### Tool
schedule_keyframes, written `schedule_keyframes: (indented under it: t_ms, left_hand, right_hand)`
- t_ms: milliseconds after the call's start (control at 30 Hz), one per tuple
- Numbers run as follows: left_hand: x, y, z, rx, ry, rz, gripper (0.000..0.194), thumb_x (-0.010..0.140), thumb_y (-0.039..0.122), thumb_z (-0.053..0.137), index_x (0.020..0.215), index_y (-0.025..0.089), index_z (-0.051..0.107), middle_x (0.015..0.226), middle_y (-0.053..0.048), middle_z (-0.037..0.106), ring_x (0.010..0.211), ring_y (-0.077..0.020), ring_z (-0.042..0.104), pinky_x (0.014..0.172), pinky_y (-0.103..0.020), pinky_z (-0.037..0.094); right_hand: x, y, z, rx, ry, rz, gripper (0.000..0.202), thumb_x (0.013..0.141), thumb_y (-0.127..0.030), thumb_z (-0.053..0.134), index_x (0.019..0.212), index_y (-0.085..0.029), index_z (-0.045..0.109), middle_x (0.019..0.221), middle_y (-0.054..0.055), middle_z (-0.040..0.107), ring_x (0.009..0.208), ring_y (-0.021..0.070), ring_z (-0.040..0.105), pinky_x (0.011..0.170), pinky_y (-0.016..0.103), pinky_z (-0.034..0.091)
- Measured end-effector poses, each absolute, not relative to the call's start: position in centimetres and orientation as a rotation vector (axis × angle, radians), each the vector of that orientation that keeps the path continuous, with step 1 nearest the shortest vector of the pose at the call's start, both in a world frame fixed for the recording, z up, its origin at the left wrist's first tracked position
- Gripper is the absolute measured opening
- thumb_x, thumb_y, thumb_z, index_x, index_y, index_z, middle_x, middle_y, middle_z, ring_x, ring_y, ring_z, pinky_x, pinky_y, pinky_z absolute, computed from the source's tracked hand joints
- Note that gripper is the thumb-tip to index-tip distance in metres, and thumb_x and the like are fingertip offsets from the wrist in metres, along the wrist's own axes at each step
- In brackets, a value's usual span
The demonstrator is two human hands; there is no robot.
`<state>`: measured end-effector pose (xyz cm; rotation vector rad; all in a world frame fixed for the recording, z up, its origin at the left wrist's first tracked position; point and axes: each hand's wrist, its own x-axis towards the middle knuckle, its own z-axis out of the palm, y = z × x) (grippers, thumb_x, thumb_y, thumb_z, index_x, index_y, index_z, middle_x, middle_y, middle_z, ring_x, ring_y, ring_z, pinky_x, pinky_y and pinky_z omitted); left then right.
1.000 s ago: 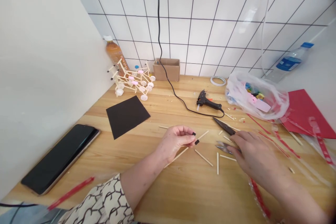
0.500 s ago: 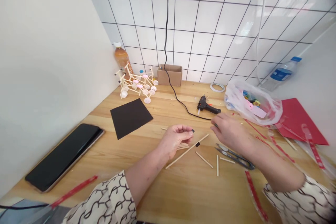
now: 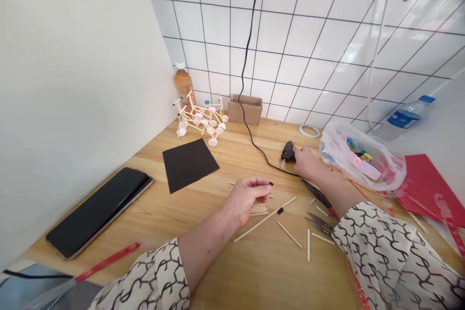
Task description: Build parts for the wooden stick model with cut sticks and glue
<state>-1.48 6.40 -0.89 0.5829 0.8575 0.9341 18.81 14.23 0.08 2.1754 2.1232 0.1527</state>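
A small black paper piece (image 3: 271, 184) is pinched between the thumb and fingertips of my left hand (image 3: 250, 196), above the table. Farther right, my right hand (image 3: 309, 162) has its fingers closed around the handle of a black hot glue gun (image 3: 288, 151); the handle is mostly hidden. Under and beside my left hand lie several short wooden sticks (image 3: 258, 210). A longer stick (image 3: 254, 226) lies diagonally with a black square (image 3: 280, 210) by it. Dark-tipped pliers (image 3: 315, 193) and thread snips (image 3: 318, 223) lie partly beneath my right forearm.
Black paper (image 3: 191, 164) and a phone (image 3: 100, 210) lie left. Stick models with round wheels (image 3: 201, 121) stand at the back by an orange drink bottle (image 3: 184, 85) and cardboard box (image 3: 245, 110). A plastic bag (image 3: 363, 155), tape roll (image 3: 309, 130) and red sheet (image 3: 428, 189) are right.
My right hand has moved forward and left onto the glue gun's handle, uncovering the pliers. My left hand keeps its pinch on the black piece. The view has shifted slightly.
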Motion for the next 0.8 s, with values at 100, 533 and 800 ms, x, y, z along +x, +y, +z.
schedule_keyframes:
  t_ms: [100,533,800]
  left_hand:
    - [-1.4,6.4,-0.9,0.568,0.873,0.948,0.024,0.045,0.017,0.080,0.064,0.011,0.065,0.053,0.000,0.061,0.047,-0.0068,0.052,0.051,-0.020,0.041]
    - [-1.8,6.8,-0.3,0.603,0.840,1.137,0.018,0.051,0.016,0.077,0.066,0.012,0.069,0.053,0.000,0.061,0.050,-0.0075,0.050,0.054,-0.023,0.039]
    - [-2.2,7.5,-0.2,0.524,0.868,1.196,0.018,0.049,0.014,0.076,0.066,0.011,0.070,0.053,-0.001,0.061,0.048,-0.0077,0.051,0.054,-0.023,0.038]
  right_hand:
    - [19.0,14.6,-0.1,2.237,2.119,0.151,0.030,0.069,-0.007,0.053,0.099,-0.005,0.057,0.103,0.022,0.059,0.096,0.0305,0.057,0.075,0.034,0.042]
    - [19.4,5.7,4.7,2.739,2.702,-0.099,0.020,0.074,-0.035,0.056,0.086,-0.020,0.062,0.073,0.002,0.066,0.069,0.0213,0.062,0.059,0.029,0.048]
    - [17.5,3.0,4.6,2.584,2.599,-1.096,0.022,0.068,-0.037,0.063,0.081,-0.019,0.067,0.080,0.005,0.073,0.076,0.0243,0.068,0.065,0.028,0.054]
